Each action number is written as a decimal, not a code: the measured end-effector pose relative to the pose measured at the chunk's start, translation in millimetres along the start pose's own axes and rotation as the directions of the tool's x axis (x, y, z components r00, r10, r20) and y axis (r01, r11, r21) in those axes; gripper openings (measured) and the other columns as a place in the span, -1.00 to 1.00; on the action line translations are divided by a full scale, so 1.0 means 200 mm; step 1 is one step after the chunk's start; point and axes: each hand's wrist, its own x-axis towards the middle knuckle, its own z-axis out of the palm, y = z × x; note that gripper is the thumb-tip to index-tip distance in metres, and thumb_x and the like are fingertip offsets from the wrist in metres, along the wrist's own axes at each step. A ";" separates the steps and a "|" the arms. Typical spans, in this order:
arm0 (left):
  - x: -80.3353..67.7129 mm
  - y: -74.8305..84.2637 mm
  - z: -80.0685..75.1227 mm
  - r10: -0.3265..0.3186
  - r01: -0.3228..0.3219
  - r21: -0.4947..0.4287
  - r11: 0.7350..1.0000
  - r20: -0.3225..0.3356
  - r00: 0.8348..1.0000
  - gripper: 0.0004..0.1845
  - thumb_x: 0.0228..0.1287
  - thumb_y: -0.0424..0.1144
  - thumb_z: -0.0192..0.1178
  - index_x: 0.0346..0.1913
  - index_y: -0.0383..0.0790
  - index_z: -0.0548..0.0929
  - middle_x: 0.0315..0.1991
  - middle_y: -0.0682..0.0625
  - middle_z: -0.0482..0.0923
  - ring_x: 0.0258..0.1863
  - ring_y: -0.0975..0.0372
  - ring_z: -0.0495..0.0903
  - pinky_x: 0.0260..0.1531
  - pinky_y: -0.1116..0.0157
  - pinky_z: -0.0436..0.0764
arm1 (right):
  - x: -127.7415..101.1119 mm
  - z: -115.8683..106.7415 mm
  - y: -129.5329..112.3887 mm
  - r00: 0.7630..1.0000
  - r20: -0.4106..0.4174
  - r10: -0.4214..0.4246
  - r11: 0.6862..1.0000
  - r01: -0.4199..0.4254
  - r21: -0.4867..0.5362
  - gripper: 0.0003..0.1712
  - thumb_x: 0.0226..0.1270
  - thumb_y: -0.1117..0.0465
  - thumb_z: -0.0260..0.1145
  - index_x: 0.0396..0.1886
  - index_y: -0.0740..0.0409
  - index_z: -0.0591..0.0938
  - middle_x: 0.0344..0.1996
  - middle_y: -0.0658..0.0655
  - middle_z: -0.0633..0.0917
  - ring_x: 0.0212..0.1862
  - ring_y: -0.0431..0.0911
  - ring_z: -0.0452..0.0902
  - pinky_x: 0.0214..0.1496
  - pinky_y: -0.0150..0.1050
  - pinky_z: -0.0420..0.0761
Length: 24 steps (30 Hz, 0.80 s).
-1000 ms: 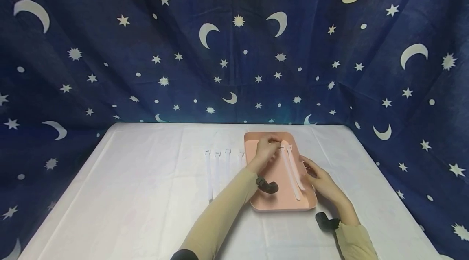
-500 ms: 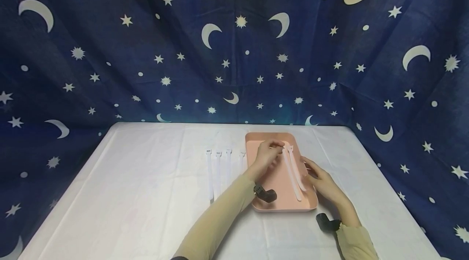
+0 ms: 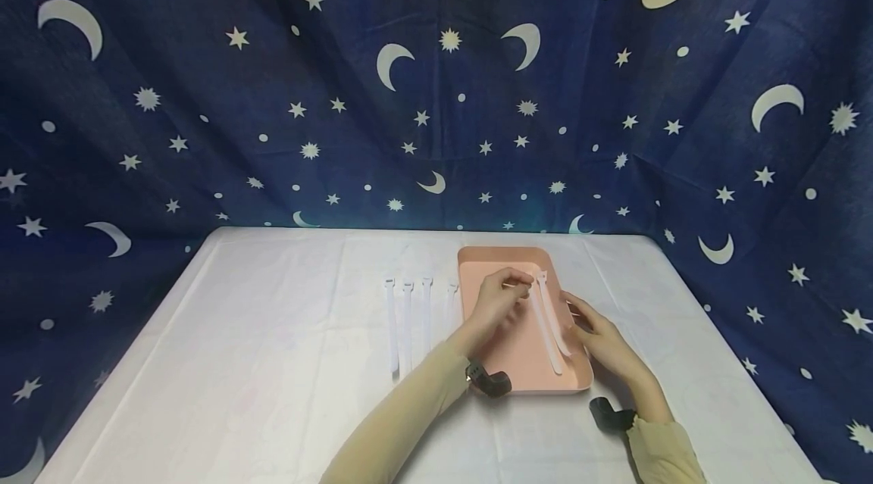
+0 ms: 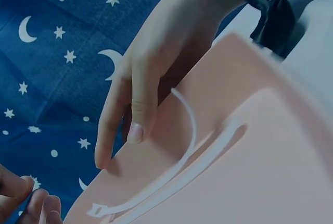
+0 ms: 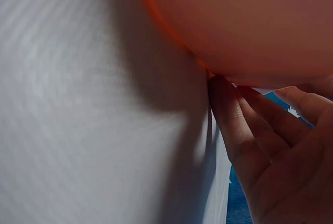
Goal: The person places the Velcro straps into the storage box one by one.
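Note:
Two white cable ties, the left one [image 3: 546,332] and the right one [image 3: 554,313], lie lengthwise in a pink tray [image 3: 498,366]. My left hand [image 3: 501,295] hovers over the tray's left side, fingers loosely bent near the head end of the left tie. In the left wrist view its fingertips [image 4: 52,203] show at the lower left corner with nothing visible between them. At the tray's right wall, my right hand [image 3: 603,340] touches the rim with fairly straight fingers. The right wrist view shows its fingers [image 5: 234,117] against the tray's outer side.
Several more white cable ties [image 3: 392,329] lie side by side on the white tablecloth [image 3: 286,363], left of the tray. My left forearm partly covers their lower ends. A dark blue curtain [image 3: 341,166] with moons and stars hangs behind the table.
My left hand has drawn back from the head of the left cable tie, toward me, leaving that tie in the tray. My right hand has stayed at the tray's side.

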 end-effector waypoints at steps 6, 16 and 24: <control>-0.05 0.00 -0.02 0.033 -0.033 0.004 0.999 0.016 0.999 -0.85 0.23 -0.37 0.16 -0.20 -0.16 0.69 -0.25 -0.01 0.66 -0.30 0.11 0.65 -0.47 0.23 0.60 | 0.00 0.00 0.00 1.000 -0.007 0.010 1.000 -0.010 -0.002 -0.31 0.43 0.26 0.08 0.50 0.12 0.11 0.36 0.45 0.29 0.37 0.39 0.22 0.34 0.25 0.30; -0.13 0.00 -0.08 0.070 -0.070 0.016 0.997 0.038 0.997 -0.82 0.23 -0.37 0.12 -0.17 -0.20 0.68 -0.21 -0.08 0.67 -0.22 -0.05 0.65 -0.51 0.21 0.60 | -0.01 -0.01 -0.01 0.999 -0.008 0.035 0.999 -0.035 0.009 -0.30 0.42 0.24 0.10 0.51 0.08 0.11 0.38 0.44 0.26 0.39 0.39 0.17 0.37 0.26 0.25; -0.20 -0.02 -0.13 0.064 -0.064 0.003 0.998 0.059 0.996 -0.80 0.21 -0.38 0.11 -0.16 -0.20 0.67 -0.20 -0.02 0.65 -0.25 0.09 0.65 -0.37 0.13 0.64 | 0.00 0.00 0.00 0.999 -0.005 0.038 0.999 -0.038 0.007 -0.27 0.41 0.24 0.13 0.51 0.08 0.10 0.38 0.45 0.26 0.39 0.40 0.18 0.36 0.27 0.27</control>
